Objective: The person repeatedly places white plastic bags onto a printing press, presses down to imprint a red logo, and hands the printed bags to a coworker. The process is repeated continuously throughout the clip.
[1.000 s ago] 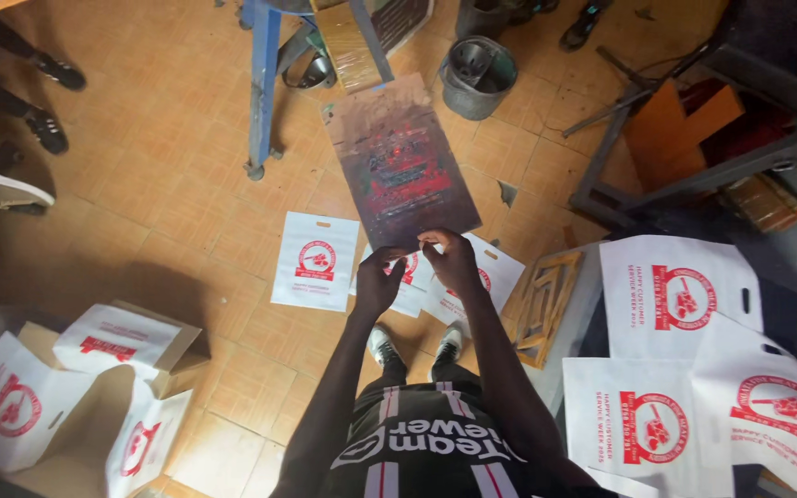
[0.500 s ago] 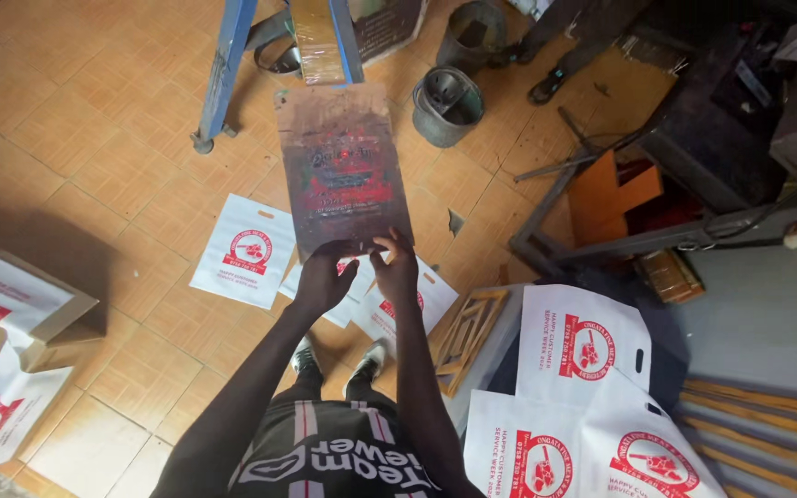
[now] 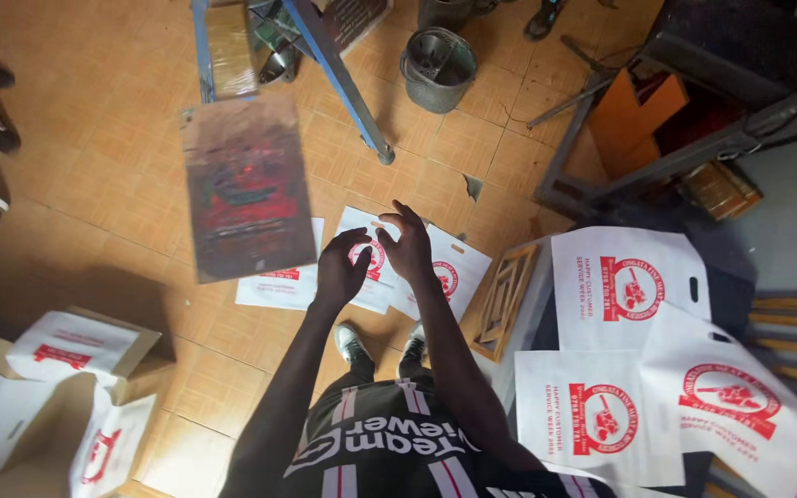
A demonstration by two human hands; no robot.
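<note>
Head view looks straight down past my chest to both my hands. My left hand and my right hand are both open with the fingers spread, gripping nothing. Up and to the left of them is a dark printed sheet, blurred and tilted, apart from my fingers; I think it is loose in the air above the floor, though the blur makes that hard to be sure of.

I judge the sheet light and thin, stiff enough to keep flat across its width, likely to flutter or slide rather than drop straight. Its face looks smooth, perhaps slick with ink, so I would take it by the lower edge or the two lower corners, with thumbs on top, and keep off the printed middle.

Below my hands white carrier bags with a red round print lie flat on the tiled floor, overlapping one another, just ahead of my shoes. More of the same bags lie stacked on a surface at my right. A wooden frame leans beside them. A grey metal bucket stands near a blue metal leg. An open cardboard box holds bags at my left.
</note>
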